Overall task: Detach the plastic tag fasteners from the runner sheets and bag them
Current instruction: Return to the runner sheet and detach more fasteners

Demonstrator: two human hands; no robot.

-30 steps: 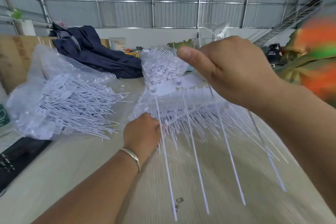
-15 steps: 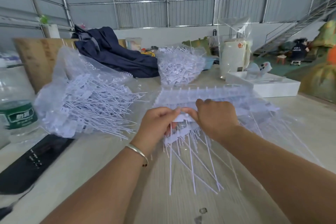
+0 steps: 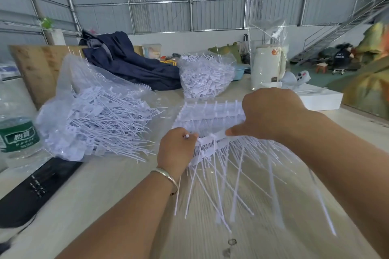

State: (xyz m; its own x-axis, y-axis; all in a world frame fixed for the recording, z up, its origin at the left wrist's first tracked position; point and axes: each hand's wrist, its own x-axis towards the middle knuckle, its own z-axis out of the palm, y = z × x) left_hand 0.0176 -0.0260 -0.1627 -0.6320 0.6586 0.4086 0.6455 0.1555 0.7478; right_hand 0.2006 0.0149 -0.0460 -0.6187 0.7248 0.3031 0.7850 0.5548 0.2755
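Two bare hands work a stack of white runner sheets [image 3: 210,111] at the centre of a pale wooden table [image 3: 109,187]. At the stack's near edge, the left hand [image 3: 176,149], a silver bangle [image 3: 166,176] on its wrist, curls its fingers around a row of plastic tag fasteners [image 3: 212,147] still joined to the runner. The right hand [image 3: 271,113] reaches in from the right, thumb extended and pressed on the same row, its fingers curled over the top of the stack. Long thin white tails of the fasteners fan out toward the near edge of the table, blurred by motion.

To the left, a clear plastic bag [image 3: 69,82] lies open on its side, holding a large heap of loose fasteners [image 3: 105,124] whose tails spill out toward the centre. A second clear bag of fasteners [image 3: 205,79] stands farther back, just beyond the runner sheets.

A water bottle with a green label [image 3: 17,135] stands at the far left, with a black flat device [image 3: 33,191] lying near it. A dark blue garment [image 3: 128,65] is heaped at the far side of the table against a wooden board [image 3: 35,67]. On the right stand a white cylindrical appliance wrapped in clear film [image 3: 267,65] and a flat white box [image 3: 322,101].
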